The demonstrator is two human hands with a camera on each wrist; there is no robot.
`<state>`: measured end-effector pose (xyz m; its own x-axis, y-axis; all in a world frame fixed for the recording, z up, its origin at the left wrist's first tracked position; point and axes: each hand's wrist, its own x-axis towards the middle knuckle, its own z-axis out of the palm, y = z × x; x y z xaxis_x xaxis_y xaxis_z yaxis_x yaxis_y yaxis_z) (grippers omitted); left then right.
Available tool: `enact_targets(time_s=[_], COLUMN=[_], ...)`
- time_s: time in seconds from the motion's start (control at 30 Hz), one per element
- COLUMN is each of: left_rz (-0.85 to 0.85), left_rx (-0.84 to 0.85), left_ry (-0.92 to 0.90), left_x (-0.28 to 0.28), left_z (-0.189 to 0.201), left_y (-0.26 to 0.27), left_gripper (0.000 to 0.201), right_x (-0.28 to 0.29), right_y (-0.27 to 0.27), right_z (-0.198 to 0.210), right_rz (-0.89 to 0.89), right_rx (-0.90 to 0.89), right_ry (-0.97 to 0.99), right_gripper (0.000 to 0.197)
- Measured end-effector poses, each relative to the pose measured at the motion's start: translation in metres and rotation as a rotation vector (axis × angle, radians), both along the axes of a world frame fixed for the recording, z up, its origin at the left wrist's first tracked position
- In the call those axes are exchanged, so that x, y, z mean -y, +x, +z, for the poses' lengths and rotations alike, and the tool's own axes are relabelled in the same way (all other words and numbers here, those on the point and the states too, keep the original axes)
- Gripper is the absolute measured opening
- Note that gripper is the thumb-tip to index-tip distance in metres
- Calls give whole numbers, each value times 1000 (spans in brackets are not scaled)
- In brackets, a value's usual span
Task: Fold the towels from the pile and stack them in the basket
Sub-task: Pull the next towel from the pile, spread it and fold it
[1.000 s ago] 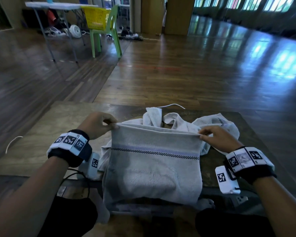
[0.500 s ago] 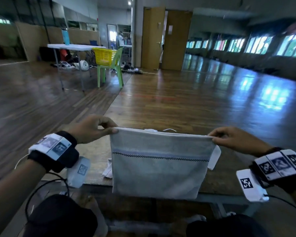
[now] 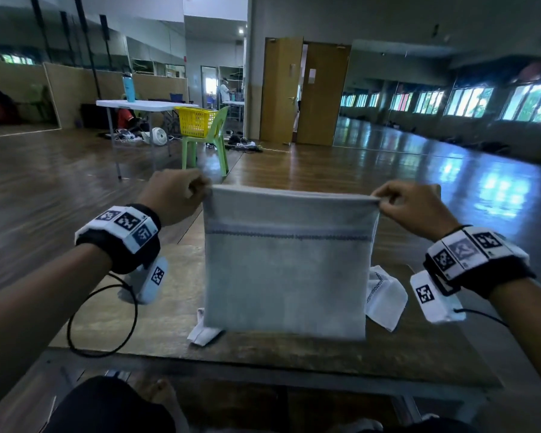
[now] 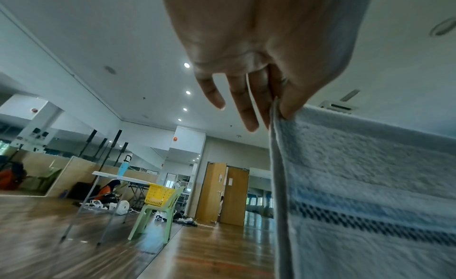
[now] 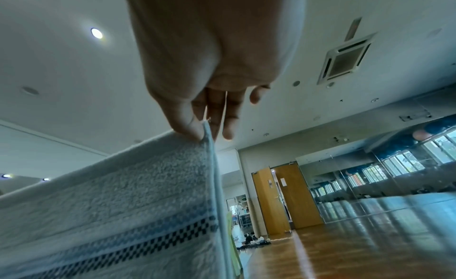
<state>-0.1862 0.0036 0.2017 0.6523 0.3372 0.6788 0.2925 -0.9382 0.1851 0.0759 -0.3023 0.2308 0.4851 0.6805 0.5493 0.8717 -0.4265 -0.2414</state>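
A: Above the desk (image 3: 113, 320), why is the towel (image 3: 285, 270) hanging like that?
B: My left hand (image 3: 172, 198) pinches one top corner, my right hand (image 3: 414, 209) the other; held taut, it drops flat for folding.
A: And the rest?
B: The pile (image 3: 384, 295) lies behind it; the yellow basket (image 3: 196, 121) sits on a chair (image 3: 205, 145), well apart.

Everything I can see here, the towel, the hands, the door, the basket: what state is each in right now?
Towel: held up by its top corners, hanging flat.
Left hand: pinching the top left corner.
Right hand: pinching the top right corner.
Other towels: lying loose on the table, unfolded.
Yellow basket: sitting on a green chair, contents not visible.
Double door: ajar.
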Motion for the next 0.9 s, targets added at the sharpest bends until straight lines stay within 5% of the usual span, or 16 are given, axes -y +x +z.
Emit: enact_targets(time_s=[0.13,0.27,0.43,0.6,0.73,0.9], left_rz=[-117,-333,-223,-210,-136,-66], left_rx=[69,-166,-594,-768,-676,-353], left_ry=[-51,-295,-464,-566,-570,-598], left_x=[2,14,19,15,2,-15], left_z=[5,-17,-76,-137,-174,-209], left_y=[-8,-28,-39,-29,-15,14], left_gripper=[7,18,7,8,7,8], right_x=[4,18,22,11,-2,-25], right_y=[-8,-11,-4,0,17,47], right_z=[6,-11,-71,-142,-186,-225], right_rz=[36,117,223,211,150,46], right_rx=[26,-142,-336,-459,-518,-557], right_ry=[60,-176,-569,-726,-677,-494], right_gripper=[7,8,17,19,14,12])
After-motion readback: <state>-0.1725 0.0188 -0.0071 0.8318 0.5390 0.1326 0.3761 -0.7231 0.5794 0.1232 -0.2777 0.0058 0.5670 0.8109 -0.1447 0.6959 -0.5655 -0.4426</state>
